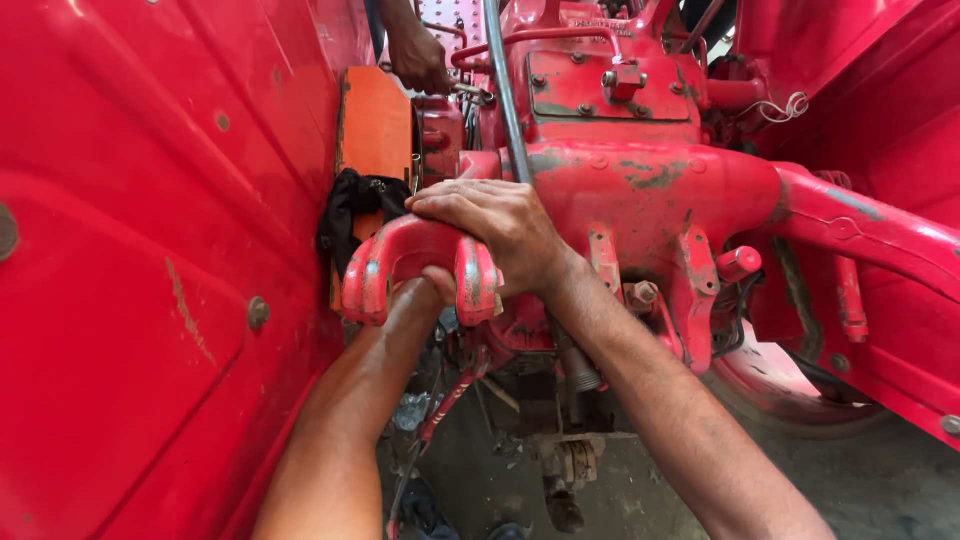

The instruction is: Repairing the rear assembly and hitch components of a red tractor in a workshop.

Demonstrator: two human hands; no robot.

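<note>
I look down at the rear of a red tractor housing [640, 190]. My right hand [500, 225] lies palm-down over the top of a red forked lift arm [385, 265] and grips it. Coming up from below, my left hand [435, 285] reaches between the two prongs of that arm; only a bit of the hand shows and its fingers are hidden behind the metal. Another person's hand [418, 58] works at the top near a small fitting and a grey pipe [505, 90].
A big red fender [150, 260] fills the left side. An orange plate [375, 125] with a black rag [355, 205] sits beside the lift arm. At the right runs a red axle arm [860, 225]. Dirty concrete floor [620, 490] and hanging linkage rods lie below.
</note>
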